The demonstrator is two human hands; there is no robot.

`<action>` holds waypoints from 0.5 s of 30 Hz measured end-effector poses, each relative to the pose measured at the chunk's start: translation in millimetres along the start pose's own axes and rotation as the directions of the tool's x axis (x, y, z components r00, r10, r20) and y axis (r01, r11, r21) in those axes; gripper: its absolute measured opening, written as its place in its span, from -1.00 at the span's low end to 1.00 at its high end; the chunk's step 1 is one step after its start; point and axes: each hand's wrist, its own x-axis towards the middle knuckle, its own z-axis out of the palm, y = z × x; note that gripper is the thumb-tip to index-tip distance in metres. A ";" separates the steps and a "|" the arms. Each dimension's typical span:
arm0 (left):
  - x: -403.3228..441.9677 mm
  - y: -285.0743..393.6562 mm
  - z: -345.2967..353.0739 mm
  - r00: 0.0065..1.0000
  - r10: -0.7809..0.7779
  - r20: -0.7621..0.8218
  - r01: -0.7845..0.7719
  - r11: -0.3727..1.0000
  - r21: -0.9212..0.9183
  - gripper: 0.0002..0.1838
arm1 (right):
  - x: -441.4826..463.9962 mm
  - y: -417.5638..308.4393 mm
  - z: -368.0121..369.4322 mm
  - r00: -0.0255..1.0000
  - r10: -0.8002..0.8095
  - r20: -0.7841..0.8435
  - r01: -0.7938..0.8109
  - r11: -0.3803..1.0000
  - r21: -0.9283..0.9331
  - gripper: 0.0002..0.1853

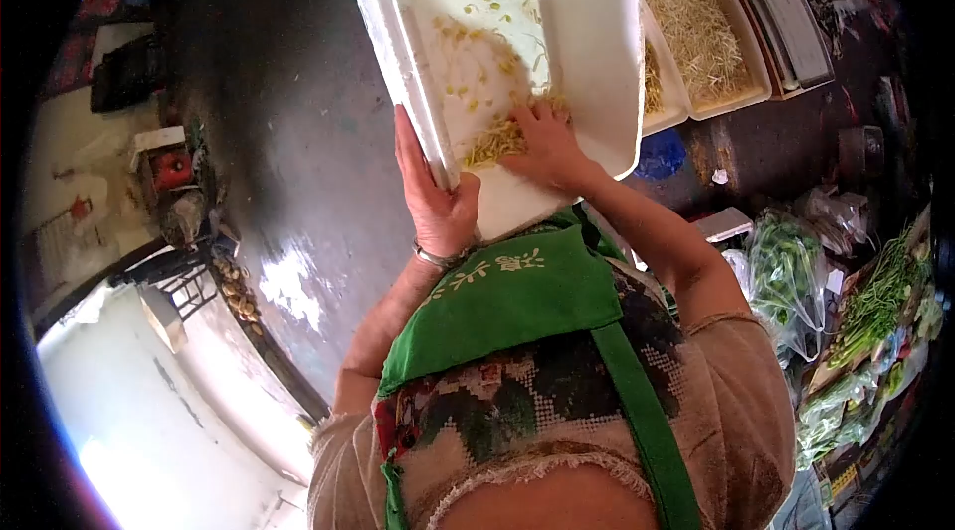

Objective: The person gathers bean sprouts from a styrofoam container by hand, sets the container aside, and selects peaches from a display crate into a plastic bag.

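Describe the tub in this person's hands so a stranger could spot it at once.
Find the green apron; just beyond it, the left hand grips the side of a white tub. The right hand is inside, at a small heap of sprouts. Unlike the neighbouring tub on the right, filled with pale strands, this one's bottom is largely uncovered.
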 end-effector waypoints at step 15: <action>-7.0 8.2 6.9 0.996 -0.077 0.034 0.082 0.980 -0.181 0.04 | 17.9 3.2 23.3 0.999 0.007 -0.052 -0.001 0.992 0.128 -0.43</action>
